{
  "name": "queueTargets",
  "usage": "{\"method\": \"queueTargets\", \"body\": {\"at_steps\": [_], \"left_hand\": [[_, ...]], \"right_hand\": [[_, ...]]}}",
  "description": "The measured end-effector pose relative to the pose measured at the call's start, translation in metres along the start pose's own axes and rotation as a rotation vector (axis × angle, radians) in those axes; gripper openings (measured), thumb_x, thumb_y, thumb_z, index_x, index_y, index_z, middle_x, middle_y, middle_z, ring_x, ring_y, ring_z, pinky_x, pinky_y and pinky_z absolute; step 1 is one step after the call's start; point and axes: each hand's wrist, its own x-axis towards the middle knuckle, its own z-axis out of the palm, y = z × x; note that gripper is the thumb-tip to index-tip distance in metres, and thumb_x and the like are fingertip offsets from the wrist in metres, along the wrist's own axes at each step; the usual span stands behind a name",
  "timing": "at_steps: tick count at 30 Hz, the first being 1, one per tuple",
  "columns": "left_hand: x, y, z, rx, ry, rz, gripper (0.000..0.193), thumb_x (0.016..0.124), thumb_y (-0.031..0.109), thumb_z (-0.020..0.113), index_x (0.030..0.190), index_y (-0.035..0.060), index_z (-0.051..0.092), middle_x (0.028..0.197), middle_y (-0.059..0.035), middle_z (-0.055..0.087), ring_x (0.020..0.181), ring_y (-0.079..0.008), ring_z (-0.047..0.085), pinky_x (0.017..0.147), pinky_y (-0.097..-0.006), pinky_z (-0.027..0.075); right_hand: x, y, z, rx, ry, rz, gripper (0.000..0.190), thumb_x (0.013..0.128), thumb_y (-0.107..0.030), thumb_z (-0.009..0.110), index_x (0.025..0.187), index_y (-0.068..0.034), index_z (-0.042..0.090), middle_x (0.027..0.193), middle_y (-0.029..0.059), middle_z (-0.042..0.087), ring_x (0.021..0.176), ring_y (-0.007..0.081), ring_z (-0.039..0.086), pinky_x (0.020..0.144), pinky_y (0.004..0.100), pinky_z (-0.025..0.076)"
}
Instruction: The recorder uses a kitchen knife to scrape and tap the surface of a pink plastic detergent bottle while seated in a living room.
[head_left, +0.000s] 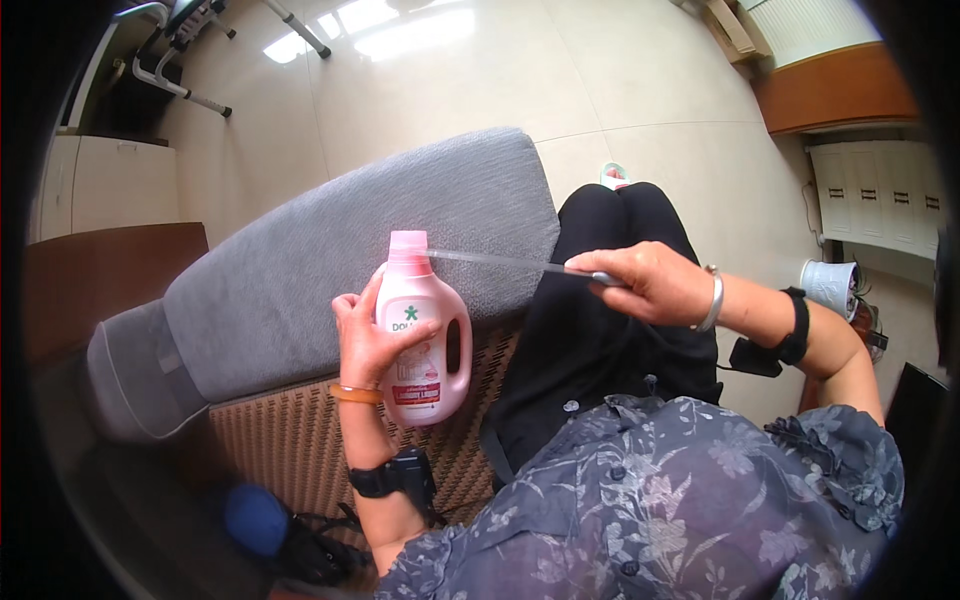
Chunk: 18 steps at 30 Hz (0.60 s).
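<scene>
A pink plastic bottle with a side handle and a pink screw cap stands nearly upright before me, left of my lap. Its front label bears writing. My left hand grips the bottle's left side, thumb across the label. From the neck just below the cap, a thin, translucent strip runs rightward to my right hand. The thumb and fingers there pinch its end over my lap, where a small grey part shows. Whether the strip is tape or something stiffer, I cannot tell.
A grey upholstered cushion lies beyond the bottle, above a woven seat surface. A metal-legged frame stands at the upper left. To the right are a white radiator and a pale blue pot. A blue rounded object sits lower left.
</scene>
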Motion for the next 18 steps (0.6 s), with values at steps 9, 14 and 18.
{"method": "queueTargets", "body": {"at_steps": [9,14,18], "left_hand": [[-0.025,0.053,0.032,0.114,0.28,-0.274,0.125,0.052,0.041,0.094,0.144,-0.0044,0.024,0.128,-0.025,0.048,0.122,-0.0421,0.046,0.102,-0.0474,0.039],[-0.015,0.05,0.032,0.064,0.228,-0.419,0.112,0.05,0.043,0.094,0.135,-0.0005,0.035,0.127,-0.0236,0.047,0.12,-0.0407,0.046,0.102,-0.0478,0.039],[-0.013,0.05,0.024,0.036,0.229,-0.347,0.104,0.05,0.042,0.092,0.129,-0.0006,0.04,0.121,-0.0221,0.049,0.116,-0.0391,0.048,0.1,-0.0462,0.04]], "right_hand": [[-0.004,-0.014,0.035,-0.371,0.171,-0.127,0.037,0.087,-0.017,0.064,0.119,-0.003,0.052,0.075,0.0117,0.063,0.064,0.03,0.065,0.054,0.0391,0.053],[0.004,-0.005,0.033,-0.417,0.185,-0.161,0.036,0.088,-0.02,0.064,0.119,-0.004,0.053,0.07,0.0104,0.062,0.061,0.0291,0.065,0.052,0.0385,0.053],[0.01,0.013,0.036,-0.274,0.194,-0.19,0.034,0.088,-0.017,0.063,0.119,-0.006,0.054,0.073,0.0121,0.064,0.063,0.0312,0.065,0.054,0.0396,0.053]]}}
